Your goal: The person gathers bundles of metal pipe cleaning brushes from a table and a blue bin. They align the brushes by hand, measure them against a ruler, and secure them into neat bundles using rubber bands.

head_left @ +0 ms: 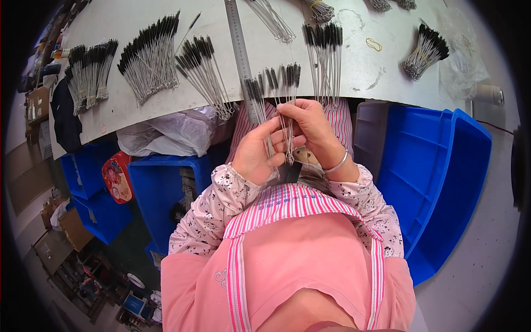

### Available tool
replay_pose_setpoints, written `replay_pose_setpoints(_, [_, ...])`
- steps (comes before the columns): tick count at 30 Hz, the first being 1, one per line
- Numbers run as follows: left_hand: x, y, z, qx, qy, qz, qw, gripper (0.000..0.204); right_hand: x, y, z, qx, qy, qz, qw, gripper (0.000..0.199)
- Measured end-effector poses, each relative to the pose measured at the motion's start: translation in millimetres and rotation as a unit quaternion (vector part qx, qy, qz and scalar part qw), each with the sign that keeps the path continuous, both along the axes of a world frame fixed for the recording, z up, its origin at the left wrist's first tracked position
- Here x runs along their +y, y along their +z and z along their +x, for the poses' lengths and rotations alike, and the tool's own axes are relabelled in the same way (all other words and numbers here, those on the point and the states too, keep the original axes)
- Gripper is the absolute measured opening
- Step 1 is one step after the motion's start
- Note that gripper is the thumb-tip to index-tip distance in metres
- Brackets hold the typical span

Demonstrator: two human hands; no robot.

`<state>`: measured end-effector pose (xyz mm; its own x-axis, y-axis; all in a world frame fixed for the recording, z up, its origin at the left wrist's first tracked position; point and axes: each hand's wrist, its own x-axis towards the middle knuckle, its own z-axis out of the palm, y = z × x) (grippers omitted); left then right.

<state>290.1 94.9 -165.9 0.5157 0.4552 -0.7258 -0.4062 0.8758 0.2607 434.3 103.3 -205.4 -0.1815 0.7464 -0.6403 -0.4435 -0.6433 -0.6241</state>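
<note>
Together, left hand (254, 157) and right hand (318, 128) grip brushes (291, 77) — stems (290, 148) partly hidden.

Look like thin silver wire brushes (291, 76) with fuzzy black tips and, on some, tiny loops at the bottom. Held in small bunches by the left hand (254, 152) and the right hand (316, 128), tips up, close together. Lean left on the left, fan out a bit on the right.

In the middle of the frame, the left hand (258, 152) and right hand (316, 126) partly hide the wire stems of the held brushes (290, 76), while the top edge crops the steel ruler (239, 50) and a wire bundle (272, 20) (its upper ends out of sight), and lower-left clutter (137, 306) is too small to identify.
</note>
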Motion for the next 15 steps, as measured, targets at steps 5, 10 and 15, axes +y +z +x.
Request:
replay_pose_setpoints(5, [2.1,-2.0,-2.8,-0.033,-0.004,0.011,0.999,0.030,-1.1,-1.3,1.6,0.016,-0.010,-0.006,1.000,0.019])
replay_pose_setpoints(10, [-0.7,-7.6,-7.1,-0.001,-0.011,0.036,0.999,0.038,0.6,-0.1,7.4,-0.017,-0.047,0.042,0.998,0.020])
replay_pose_setpoints(15, [-0.2,-8.2,-9.3,-0.006,-0.020,0.046,0.999,0.037,0.5,13.2,18.4,-0.015,-0.097,0.051,0.994,0.021])
